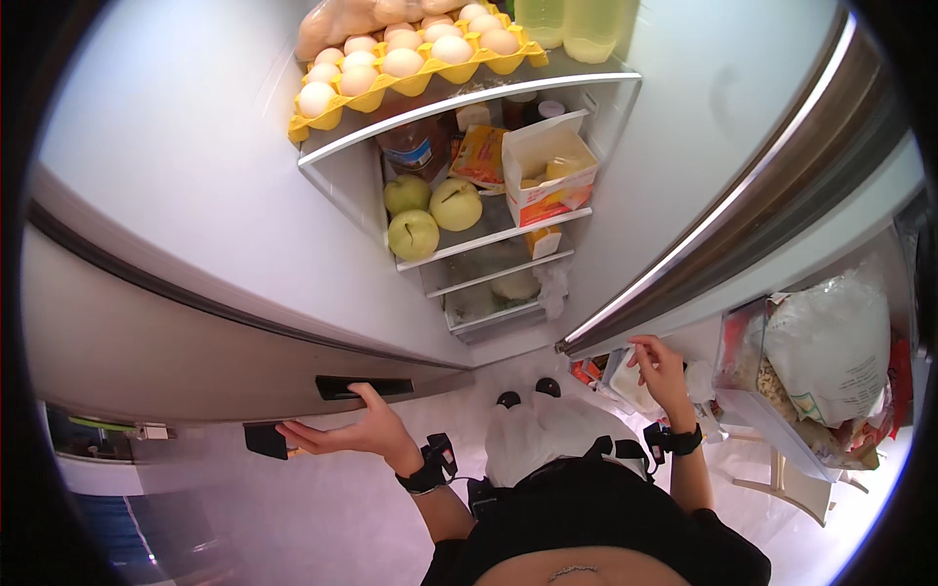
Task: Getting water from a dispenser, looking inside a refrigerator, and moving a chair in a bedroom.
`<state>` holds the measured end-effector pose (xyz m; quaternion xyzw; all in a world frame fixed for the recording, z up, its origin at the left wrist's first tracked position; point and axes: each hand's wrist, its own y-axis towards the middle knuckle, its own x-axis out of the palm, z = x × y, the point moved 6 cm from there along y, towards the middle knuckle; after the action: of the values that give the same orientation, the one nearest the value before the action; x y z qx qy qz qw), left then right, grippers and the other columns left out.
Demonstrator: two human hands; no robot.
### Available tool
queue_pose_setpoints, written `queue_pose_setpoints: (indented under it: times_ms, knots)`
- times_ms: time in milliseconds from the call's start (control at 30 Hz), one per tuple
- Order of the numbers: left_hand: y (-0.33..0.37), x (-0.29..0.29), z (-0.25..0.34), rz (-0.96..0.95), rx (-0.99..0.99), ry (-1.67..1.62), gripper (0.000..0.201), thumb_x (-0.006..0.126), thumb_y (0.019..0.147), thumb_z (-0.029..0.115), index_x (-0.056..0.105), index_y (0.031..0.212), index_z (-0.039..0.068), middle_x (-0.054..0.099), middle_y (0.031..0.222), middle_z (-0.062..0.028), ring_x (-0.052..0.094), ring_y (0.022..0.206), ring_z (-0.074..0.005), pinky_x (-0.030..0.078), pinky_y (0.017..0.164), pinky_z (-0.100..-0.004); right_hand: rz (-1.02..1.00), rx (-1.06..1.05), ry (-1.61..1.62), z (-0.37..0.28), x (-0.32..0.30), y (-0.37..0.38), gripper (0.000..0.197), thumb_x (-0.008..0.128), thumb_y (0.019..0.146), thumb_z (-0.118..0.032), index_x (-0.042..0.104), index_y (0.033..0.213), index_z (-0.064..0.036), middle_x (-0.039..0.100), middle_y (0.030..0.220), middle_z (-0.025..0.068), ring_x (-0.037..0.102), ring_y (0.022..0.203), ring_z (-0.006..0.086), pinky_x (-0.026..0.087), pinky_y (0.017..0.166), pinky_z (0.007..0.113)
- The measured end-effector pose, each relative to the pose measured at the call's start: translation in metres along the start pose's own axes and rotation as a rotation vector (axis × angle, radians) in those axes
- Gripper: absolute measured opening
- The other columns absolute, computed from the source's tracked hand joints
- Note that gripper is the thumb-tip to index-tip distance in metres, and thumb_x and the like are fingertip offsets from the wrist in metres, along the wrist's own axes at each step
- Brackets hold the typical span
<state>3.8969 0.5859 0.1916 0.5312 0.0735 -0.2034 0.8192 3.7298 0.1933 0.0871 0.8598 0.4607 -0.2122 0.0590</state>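
Observation:
My left hand point(354, 428) reaches out beside the left refrigerator door point(195, 332). Its fingers are stretched out and its thumb rises to a black recessed handle point(363, 388) on the door. A black block-like thing point(264, 440) lies at those fingertips; whether they touch it I cannot tell. My right hand point(661, 373) is raised near the lower end of the right door point(723, 234), its fingers loosely bent and apart, with nothing visible in them. Between the two doors the refrigerator shelves stand exposed.
A yellow egg tray point(420, 78) sits on the top shelf beside greenish bottles point(576, 29). Below are several yellow-green fruits point(412, 234) and an open white carton point(550, 171). At right, a clear bin point(782, 420) holds a white plastic bag point(831, 342), with a pale chair point(787, 488) beneath.

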Motion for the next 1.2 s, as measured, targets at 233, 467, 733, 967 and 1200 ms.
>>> queue_pose_setpoints:
  times_ms: [233, 467, 733, 967, 1200]
  knots:
    - [0.006, -0.007, 0.002, 0.038, 0.014, -0.032, 0.086, 0.064, 0.07, 0.0, 0.02, 0.143, -0.003, 0.029, 0.144, -0.0212, 0.032, 0.129, -0.0366, 0.023, 0.109, -0.0506, -0.013, 0.016, 0.018, 0.011, -0.007, -0.011, 0.021, 0.051, 0.096, -0.015, 0.062, 0.108, -0.0015, 0.064, 0.07, 0.0049, 0.054, 0.051, 0.0078, 0.043, 0.046, 0.022]
    - [0.004, -0.007, 0.022, -0.024, -0.161, -0.14, 0.082, 0.063, 0.072, -0.004, 0.022, 0.142, -0.005, 0.033, 0.141, -0.0207, 0.041, 0.119, -0.0328, 0.034, 0.103, -0.0436, -0.086, -0.003, -0.001, 0.02, -0.005, -0.008, 0.021, 0.052, 0.095, -0.014, 0.062, 0.109, -0.003, 0.064, 0.069, 0.0057, 0.053, 0.049, 0.008, 0.043, 0.047, 0.023]
    - [-0.027, -0.086, -0.053, -0.027, -0.352, -0.16, 0.07, 0.063, 0.077, -0.004, 0.028, 0.138, -0.006, 0.041, 0.132, -0.0216, 0.045, 0.118, -0.032, 0.031, 0.106, -0.0412, -0.235, 0.038, -0.035, 0.031, 0.021, 0.009, 0.02, 0.052, 0.095, -0.014, 0.062, 0.109, -0.0036, 0.064, 0.07, 0.0048, 0.057, 0.055, 0.0079, 0.044, 0.047, 0.023]
    - [-0.041, -0.171, -0.136, -0.155, -0.316, 0.168, 0.06, 0.063, 0.079, 0.0, 0.037, 0.134, -0.006, 0.044, 0.128, -0.0188, 0.045, 0.114, -0.0289, 0.032, 0.104, -0.0376, -0.468, -0.105, -0.042, 0.002, 0.099, 0.023, 0.015, 0.055, 0.093, -0.008, 0.063, 0.104, -0.001, 0.062, 0.081, 0.0083, 0.06, 0.061, 0.0129, 0.048, 0.053, 0.025]
    - [-0.036, -0.241, -0.216, -0.125, -0.36, 0.311, 0.043, 0.068, 0.082, 0.005, 0.053, 0.121, -0.006, 0.052, 0.124, -0.0205, 0.05, 0.114, -0.0325, 0.036, 0.101, -0.0406, -0.383, -0.379, -0.098, -0.043, 0.128, -0.011, 0.013, 0.057, 0.09, -0.003, 0.063, 0.102, -0.002, 0.057, 0.083, 0.0098, 0.059, 0.064, 0.0164, 0.047, 0.057, 0.025]
